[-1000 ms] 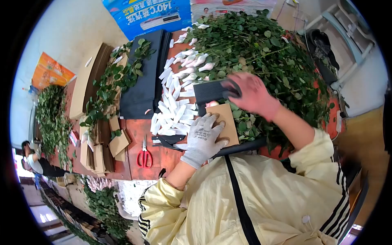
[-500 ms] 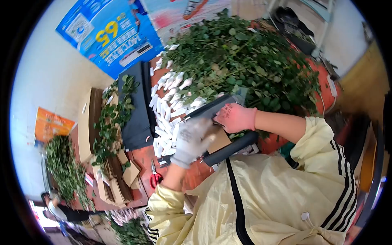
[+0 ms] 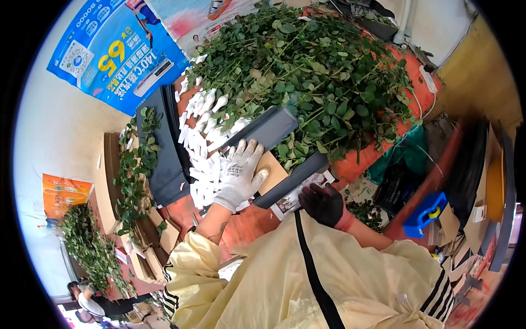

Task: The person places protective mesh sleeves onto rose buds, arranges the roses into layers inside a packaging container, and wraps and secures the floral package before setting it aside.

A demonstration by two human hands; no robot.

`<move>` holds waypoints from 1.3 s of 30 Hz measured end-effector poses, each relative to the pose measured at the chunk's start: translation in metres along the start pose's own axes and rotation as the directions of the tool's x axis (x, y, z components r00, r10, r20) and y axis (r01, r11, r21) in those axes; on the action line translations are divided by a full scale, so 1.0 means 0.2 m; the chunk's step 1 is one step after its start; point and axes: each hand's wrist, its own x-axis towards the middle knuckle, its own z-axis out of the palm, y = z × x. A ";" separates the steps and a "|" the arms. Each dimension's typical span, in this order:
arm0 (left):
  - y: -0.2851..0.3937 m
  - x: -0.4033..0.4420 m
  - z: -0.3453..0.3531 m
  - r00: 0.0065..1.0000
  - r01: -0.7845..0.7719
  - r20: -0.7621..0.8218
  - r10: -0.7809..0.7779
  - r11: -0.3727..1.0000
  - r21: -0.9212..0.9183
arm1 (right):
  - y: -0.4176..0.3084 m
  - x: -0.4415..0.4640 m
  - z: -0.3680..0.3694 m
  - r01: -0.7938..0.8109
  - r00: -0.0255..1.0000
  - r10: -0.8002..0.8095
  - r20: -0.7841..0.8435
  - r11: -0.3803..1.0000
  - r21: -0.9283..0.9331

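Note:
My left hand (image 3: 241, 174), in a pale grey glove, lies with fingers spread on a brown cardboard piece (image 3: 274, 171) and the dark wrapping sheet around it. The sheet's far flap (image 3: 268, 131) stands raised beyond my fingertips; its near flap (image 3: 296, 180) is folded up towards me. My right hand (image 3: 324, 206), in a red glove with a black palm, is beside the near flap, over a printed paper (image 3: 290, 205). Its fingers are loosely bent and apart, with nothing visible in them. White-covered flower heads (image 3: 211, 104) and white sleeves (image 3: 204, 174) lie left of the sheet.
A large heap of leafy green stems (image 3: 307, 77) covers the back of the red table (image 3: 241, 233). Black sheets (image 3: 164, 148) and cardboard (image 3: 107, 181) stand at left. A blue tape dispenser (image 3: 424, 215) is at right. Another person (image 3: 90, 301) is at far lower left.
My right hand has left the far flap and moved towards my body, turning its dark palm into view. My left hand, blurred before, now rests on the cardboard and sheet. The view has shifted.

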 end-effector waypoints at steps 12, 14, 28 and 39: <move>-0.16 0.11 -0.16 0.993 -0.051 0.076 0.087 0.920 -0.390 | 0.02 0.20 0.52 0.030 0.774 0.050 0.631 0.993 -0.116; -0.18 0.05 -0.12 0.991 0.127 0.109 -0.076 0.785 -0.606 | 0.02 0.24 0.53 0.008 0.753 0.051 0.656 0.996 -0.086; -0.14 0.09 -0.07 1.000 -0.017 -0.001 0.017 0.967 -0.253 | -0.27 0.23 0.86 0.386 0.606 0.081 0.792 -0.900 -0.204; -0.13 0.04 -0.13 1.000 0.004 0.019 -0.002 0.992 -0.129 | -0.39 0.60 1.10 0.422 0.901 0.416 0.123 -0.907 -0.021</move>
